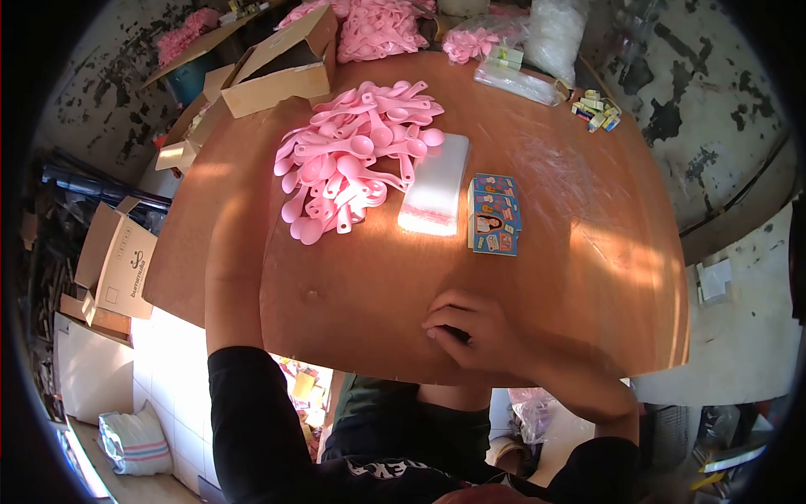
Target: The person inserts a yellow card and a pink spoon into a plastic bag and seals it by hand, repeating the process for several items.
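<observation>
My left arm reaches across the table's left side, and my left hand (290,113) is at the far end, beside the pink spoons and close to an open cardboard box. Its fingers are too dark and hidden to make out. The pink plastic measuring spoons (353,147) lie in a loose heap. Near the front edge, my right hand (474,332) rests low over the wood, fingers curled toward the thumb, with nothing visible in it. Beyond it lie a stack of blue printed cards (495,214) and a stack of clear plastic sleeves (437,181), partly under some spoons.
The cardboard box (281,80) stands at the table's (361,294) far left edge. Bagged pink spoons (382,29), clear plastic packets (516,84) and small yellow-white pieces (596,111) are along the back. Another carton (122,260) stands left, below table height.
</observation>
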{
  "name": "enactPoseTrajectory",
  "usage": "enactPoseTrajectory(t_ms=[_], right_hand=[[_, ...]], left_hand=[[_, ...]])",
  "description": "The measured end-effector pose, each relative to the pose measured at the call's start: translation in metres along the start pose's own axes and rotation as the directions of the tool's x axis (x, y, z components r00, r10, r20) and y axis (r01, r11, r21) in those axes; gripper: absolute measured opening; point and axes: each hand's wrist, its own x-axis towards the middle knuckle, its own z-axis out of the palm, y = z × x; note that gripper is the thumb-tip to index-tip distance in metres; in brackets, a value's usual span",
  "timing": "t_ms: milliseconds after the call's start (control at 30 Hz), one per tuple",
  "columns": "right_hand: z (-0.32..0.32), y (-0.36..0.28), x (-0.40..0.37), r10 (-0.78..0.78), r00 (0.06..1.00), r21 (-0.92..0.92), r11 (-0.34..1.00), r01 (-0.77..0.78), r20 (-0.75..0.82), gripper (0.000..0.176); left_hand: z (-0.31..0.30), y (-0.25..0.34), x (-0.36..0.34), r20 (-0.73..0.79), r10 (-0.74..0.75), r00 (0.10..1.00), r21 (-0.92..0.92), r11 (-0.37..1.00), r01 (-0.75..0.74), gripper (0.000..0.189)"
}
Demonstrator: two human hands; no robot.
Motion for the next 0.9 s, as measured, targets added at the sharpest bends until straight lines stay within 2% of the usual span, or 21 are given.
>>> enactPoseTrajectory(t_ms=[67, 133, 267, 367, 433, 467, 533, 567, 600, 667, 700, 733, 767, 800, 833, 900], right_hand=[[0.002, 0.001, -0.001, 0.001, 1.000, -0.017, 1.000, -0.001, 0.006, 0.011], [0.004, 0.001, -0.002, -0.018, 1.000, -0.024, 1.000, 0.018, 0.003, 0.011], [0.003, -0.006, -0.001, 0.000, 1.000, -0.065, 0.998, 0.001, 0.013, 0.011], [-0.004, -0.012, 0.008, 0.023, 0.999, -0.055, 0.998, -0.021, 0.042, 0.011], [-0.015, -0.015, 0.022, 0.040, 0.999, -0.149, 0.988, -0.035, 0.031, 0.008], [-0.021, -0.012, 0.033, 0.017, 1.000, -0.207, 0.978, -0.018, -0.006, 0.009], [-0.032, 0.000, 0.061, 0.005, 0.999, -0.329, 0.944, -0.021, -0.051, 0.011], [-0.039, 0.008, 0.077, 0.015, 0.998, -0.394, 0.919, -0.037, -0.058, 0.013], [-0.046, 0.011, 0.094, 0.023, 0.999, -0.502, 0.864, -0.032, -0.024, 0.015], [-0.051, 0.035, 0.118, -0.004, 0.999, -0.475, 0.880, -0.022, -0.055, 0.016], [-0.055, 0.040, 0.128, 0.052, 0.999, -0.524, 0.850, -0.047, -0.005, 0.017], [-0.056, 0.044, 0.136, 0.112, 0.993, -0.574, 0.816, -0.068, 0.042, 0.018], [-0.057, 0.049, 0.142, 0.109, 0.993, -0.576, 0.815, -0.065, 0.042, 0.018], [-0.057, 0.053, 0.147, 0.183, 0.978, -0.643, 0.762, -0.077, 0.100, 0.017], [-0.056, 0.058, 0.151, 0.263, 0.953, -0.704, 0.705, -0.083, 0.150, 0.017], [-0.054, 0.069, 0.158, 0.318, 0.930, -0.725, 0.683, -0.090, 0.184, 0.015]], left_hand=[[0.005, -0.010, 0.001, -0.004, 0.022, 1.000, 0.062, 0.998, -0.022, 0.052], [0.003, -0.011, -0.009, -0.023, 0.020, 1.000, 0.017, 1.000, -0.020, 0.053], [-0.005, -0.004, -0.046, -0.086, 0.019, 0.996, -0.208, 0.978, -0.037, 0.054], [-0.016, 0.004, -0.090, -0.135, 0.027, 0.990, -0.496, 0.864, -0.092, 0.055], [-0.017, 0.011, -0.115, -0.121, 0.041, 0.992, -0.617, 0.779, -0.108, 0.056], [-0.014, 0.015, -0.124, -0.120, 0.039, 0.992, -0.613, 0.783, -0.105, 0.056], [0.006, 0.017, -0.135, -0.015, 0.051, 0.999, -0.813, 0.581, -0.042, 0.057], [0.018, 0.011, -0.133, -0.072, 0.137, 0.988, -0.827, 0.546, -0.136, 0.059], [0.026, 0.007, -0.131, -0.075, 0.131, 0.989, -0.826, 0.547, -0.135, 0.059], [0.034, 0.007, -0.127, -0.232, 0.208, 0.950, -0.597, 0.741, -0.308, 0.058], [0.029, 0.021, -0.140, -0.153, 0.060, 0.986, -0.625, 0.767, -0.144, 0.053], [0.023, 0.023, -0.151, -0.154, 0.059, 0.986, -0.627, 0.766, -0.143, 0.053], [0.014, 0.026, -0.160, -0.183, 0.198, 0.963, -0.415, 0.873, -0.258, 0.050], [0.010, 0.026, -0.162, -0.179, 0.336, 0.925, -0.175, 0.914, -0.366, 0.047], [0.008, 0.028, -0.165, -0.168, 0.348, 0.922, -0.044, 0.932, -0.360, 0.045], [0.008, 0.032, -0.172, -0.166, 0.342, 0.925, 0.010, 0.938, -0.346, 0.045]])
